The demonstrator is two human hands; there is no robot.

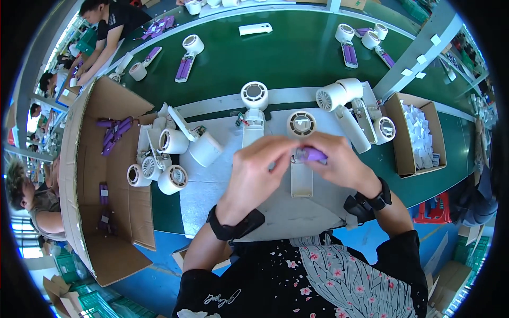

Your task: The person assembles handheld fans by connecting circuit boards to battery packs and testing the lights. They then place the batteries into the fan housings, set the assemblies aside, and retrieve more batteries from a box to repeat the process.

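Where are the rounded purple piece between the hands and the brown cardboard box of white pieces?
Rounded purple piece (314,154), head view: exposed side.
Brown cardboard box (400,134), head view, right: its left wall.

A cardboard box (142,212) and clustered white housings (175,142) obstruct the left side; the grey mat (204,193) permits passage between these housings and the left hand (259,167).
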